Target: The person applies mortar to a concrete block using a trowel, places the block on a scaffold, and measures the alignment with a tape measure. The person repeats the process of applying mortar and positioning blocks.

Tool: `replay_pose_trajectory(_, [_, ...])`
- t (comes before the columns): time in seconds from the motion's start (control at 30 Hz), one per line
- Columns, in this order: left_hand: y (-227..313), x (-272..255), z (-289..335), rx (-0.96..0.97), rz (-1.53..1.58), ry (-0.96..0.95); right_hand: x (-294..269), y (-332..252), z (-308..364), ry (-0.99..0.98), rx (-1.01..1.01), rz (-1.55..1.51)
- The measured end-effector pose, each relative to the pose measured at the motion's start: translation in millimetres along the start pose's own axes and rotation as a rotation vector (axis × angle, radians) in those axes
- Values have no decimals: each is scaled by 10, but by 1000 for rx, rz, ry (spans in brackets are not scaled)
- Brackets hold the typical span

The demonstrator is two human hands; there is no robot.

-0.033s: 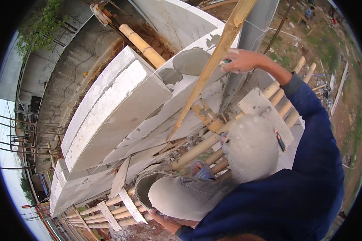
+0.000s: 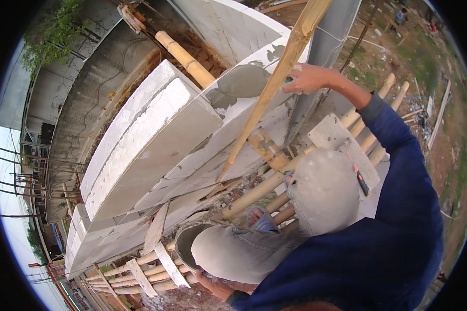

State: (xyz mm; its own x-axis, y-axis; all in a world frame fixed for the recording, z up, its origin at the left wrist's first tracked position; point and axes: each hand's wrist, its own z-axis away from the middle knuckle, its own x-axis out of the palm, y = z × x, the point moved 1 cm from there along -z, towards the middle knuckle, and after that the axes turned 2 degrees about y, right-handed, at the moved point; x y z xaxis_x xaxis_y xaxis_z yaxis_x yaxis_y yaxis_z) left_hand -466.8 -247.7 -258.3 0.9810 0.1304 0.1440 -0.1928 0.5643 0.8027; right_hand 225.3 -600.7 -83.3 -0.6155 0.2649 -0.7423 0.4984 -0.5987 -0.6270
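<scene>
My right hand (image 2: pixel 308 79) is closed around the green handle of a trowel beside a slanting wooden batten (image 2: pixel 275 78). Past the batten, a rounded grey trowel blade (image 2: pixel 244 81) appears to lie on the wall top, against wet grey mortar (image 2: pixel 220 97). The batten hides where blade and handle meet. Low in the view, my left hand (image 2: pixel 213 285) grips the lower side of a bucket (image 2: pixel 184 246) by my knee; some of its fingers are hidden. Just left of the mortar, white blocks (image 2: pixel 155 124) stand along the wall.
A bamboo pole (image 2: pixel 184 58) pokes out behind the wall. Under my sandalled foot (image 2: pixel 262 220) run bamboo scaffold poles (image 2: pixel 254 196). A board (image 2: pixel 329 129) and an orange-and-black cutter knife (image 2: pixel 361 181) lie by my right knee. Rough ground (image 2: pixel 430 62) spreads at right.
My right hand and the trowel have shifted slightly left, and the blade now meets the mortar patch that was separate from it. My left hand stays on the bucket.
</scene>
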Motion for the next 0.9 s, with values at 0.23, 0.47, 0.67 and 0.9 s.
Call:
replay_pose_trajectory(0.23, [-23, -158, 6, -131, 101, 52, 226, -166, -304, 192, -245, 266])
replay_pose_trajectory(0.47, [-144, -226, -85, 85, -54, 40, 28, -104, 177, 277, -22, 444])
replay_pose_trajectory(0.67, [-85, 255, 662, 382, -339, -82, 249, 202, 541, 587, -60, 500])
replay_pose_trajectory(0.9, [-113, 250, 822, 420, -478, -92, 417, 116, 563, 687, 145, 638])
